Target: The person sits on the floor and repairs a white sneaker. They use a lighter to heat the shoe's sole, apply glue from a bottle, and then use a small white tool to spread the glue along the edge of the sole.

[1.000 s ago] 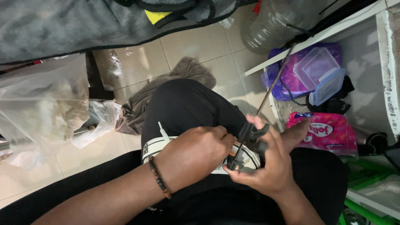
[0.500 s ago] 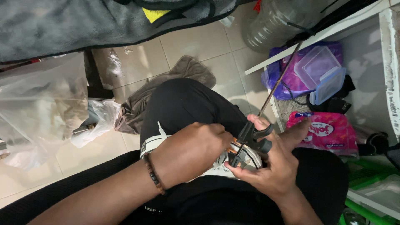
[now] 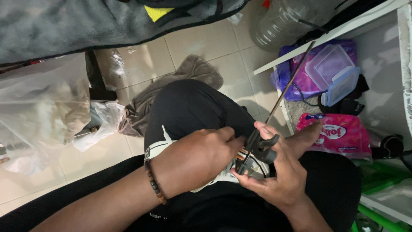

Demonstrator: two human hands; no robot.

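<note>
My left hand (image 3: 195,161), with a brown bead bracelet at the wrist, is closed over a small white part with wires that rests on my black-trousered knee (image 3: 193,107). My right hand (image 3: 281,174) grips a small black device (image 3: 259,148) with a long thin dark rod (image 3: 289,83) rising from it up and to the right. Both hands meet at the device. Short orange and white wire ends (image 3: 242,157) show between the fingers. What my left fingers pinch is hidden.
A grey cloth (image 3: 171,88) lies on the tiled floor beyond my knee. Clear plastic bags (image 3: 40,114) sit at the left. At the right are a white shelf edge (image 3: 326,38), a clear lidded box (image 3: 337,71), a pink packet (image 3: 343,135) and a large clear bottle (image 3: 287,19).
Both hands stayed together on the device over my knee. The rod has tilted slightly and my right fingers shifted a little on the black part.
</note>
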